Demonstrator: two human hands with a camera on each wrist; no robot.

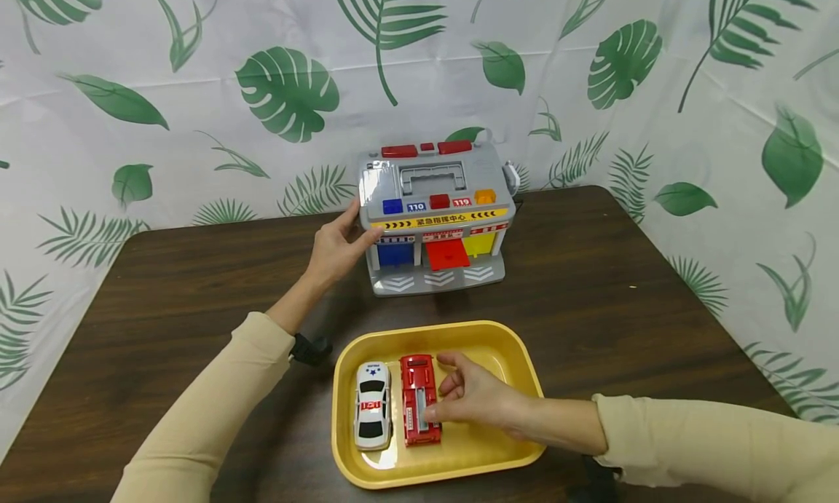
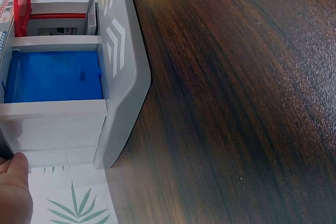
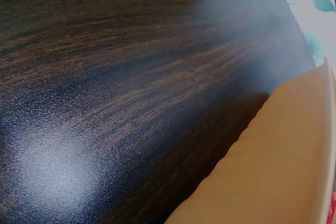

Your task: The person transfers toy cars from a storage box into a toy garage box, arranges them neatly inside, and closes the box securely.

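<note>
My left hand rests against the left end of a grey toy emergency station, its thumb at the front roof edge. In the left wrist view, the fingertips lie at the white side wall. The station has a blue door, a yellow door and a raised red door. My right hand is over the yellow tray, thumb at the right edge of a red toy fire truck, other fingers spread or bent beside it. A white toy police car lies left of the truck.
A dark wooden table carries the tray and station. Behind and beside it hangs a white cloth with green leaf prints. The tray's outer wall fills the lower right of the right wrist view.
</note>
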